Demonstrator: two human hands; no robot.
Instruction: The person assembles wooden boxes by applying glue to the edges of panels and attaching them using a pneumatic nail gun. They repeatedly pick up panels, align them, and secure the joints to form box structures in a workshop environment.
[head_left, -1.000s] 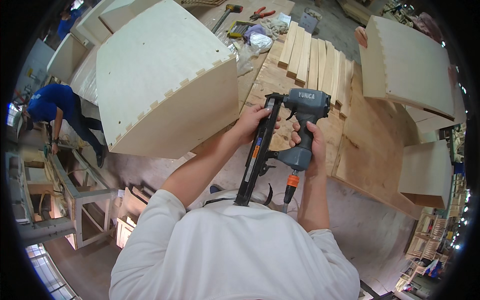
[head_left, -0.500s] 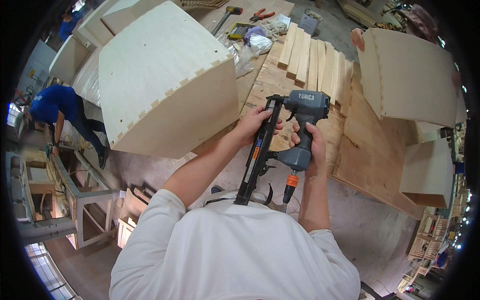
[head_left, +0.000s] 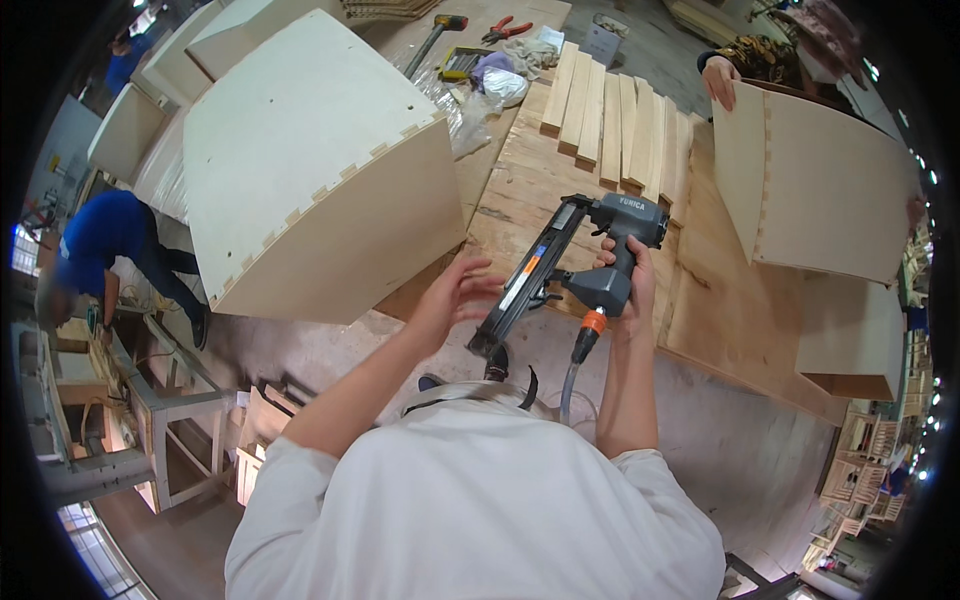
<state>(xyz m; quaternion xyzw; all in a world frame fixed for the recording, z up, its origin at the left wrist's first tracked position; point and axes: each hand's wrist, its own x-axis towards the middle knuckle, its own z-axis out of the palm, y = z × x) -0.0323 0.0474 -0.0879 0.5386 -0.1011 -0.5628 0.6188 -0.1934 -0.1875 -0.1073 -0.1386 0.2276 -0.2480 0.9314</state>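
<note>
Several wood strips [head_left: 592, 120] are lying on the table [head_left: 728, 265], floor [head_left: 740, 440] showing alongside. Near the table, the right hand [head_left: 641, 282] is clasping the nail gun's handle [head_left: 622, 260], left hand [head_left: 448, 298] hanging open.

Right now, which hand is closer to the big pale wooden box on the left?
The left hand: it is open, just below the pale box's right end in the picture. The right hand is farther right, gripping the nail gun.
</note>
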